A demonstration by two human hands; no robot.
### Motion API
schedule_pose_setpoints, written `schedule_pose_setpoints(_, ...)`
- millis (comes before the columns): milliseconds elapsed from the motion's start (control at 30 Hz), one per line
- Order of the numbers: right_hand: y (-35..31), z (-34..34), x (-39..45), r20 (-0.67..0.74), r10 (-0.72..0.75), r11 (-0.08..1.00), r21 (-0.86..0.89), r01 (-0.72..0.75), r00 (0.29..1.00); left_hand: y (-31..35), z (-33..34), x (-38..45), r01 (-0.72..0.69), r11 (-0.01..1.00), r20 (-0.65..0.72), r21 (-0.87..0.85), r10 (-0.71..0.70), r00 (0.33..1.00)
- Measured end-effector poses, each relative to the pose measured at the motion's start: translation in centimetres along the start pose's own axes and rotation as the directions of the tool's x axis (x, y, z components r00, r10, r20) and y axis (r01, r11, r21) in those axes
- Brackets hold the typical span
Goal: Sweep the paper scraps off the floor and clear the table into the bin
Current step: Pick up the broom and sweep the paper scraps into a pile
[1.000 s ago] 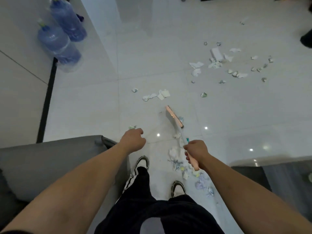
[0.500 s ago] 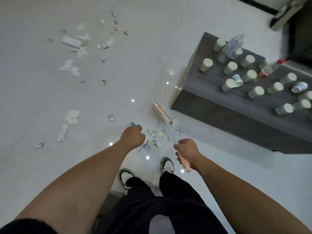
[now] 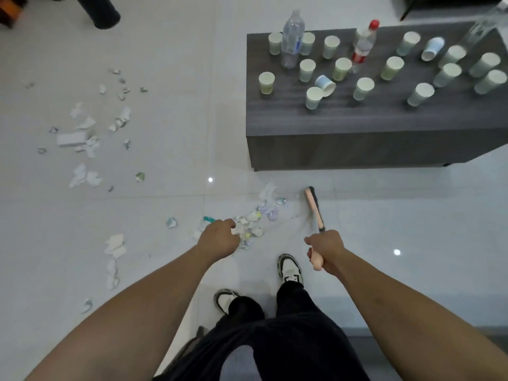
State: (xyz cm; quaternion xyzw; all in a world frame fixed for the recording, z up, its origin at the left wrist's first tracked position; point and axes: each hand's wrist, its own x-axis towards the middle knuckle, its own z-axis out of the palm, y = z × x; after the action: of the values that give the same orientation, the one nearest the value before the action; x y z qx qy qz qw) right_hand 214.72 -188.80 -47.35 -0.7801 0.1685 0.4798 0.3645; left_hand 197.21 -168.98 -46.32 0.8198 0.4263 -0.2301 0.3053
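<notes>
The right hand (image 3: 325, 250) has its grip clamped round the pink broom handle (image 3: 316, 264); the broom head (image 3: 313, 206) rests on the floor ahead of it, just right of a swept pile of paper scraps (image 3: 259, 218). The left hand (image 3: 220, 239) is curled (whether round anything, I cannot tell) at that pile's near edge. More scraps (image 3: 82, 138) lie well left. Paper cups (image 3: 338, 68) and bottles (image 3: 292, 39) crowd the dark worktop (image 3: 357, 125) beyond.

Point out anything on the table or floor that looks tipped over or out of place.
Two blue paper cups lie on their sides on the table: one near the front, one farther back; the other cups stand upright. Torn paper scraps litter the floor to its left.
</notes>
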Motion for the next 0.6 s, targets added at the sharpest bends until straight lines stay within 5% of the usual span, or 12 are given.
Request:
schedule_pose_setpoints(400, -3.6, 8.2, -2.4, 0.391, 0.063, 0.997, -0.067, -0.040, 0.918, -4.3, 0.6, -3.1, 0.221, 0.974, -0.064, -0.057, -0.224, 0.972)
schedule_pose_setpoints(600, -4.8, 8.3, -3.8, 0.398, 0.071, 0.993, -0.119, -0.025, 0.915, -5.3, 0.9, -4.0, 0.290, 0.948, -0.100, -0.133, -0.304, 0.947)
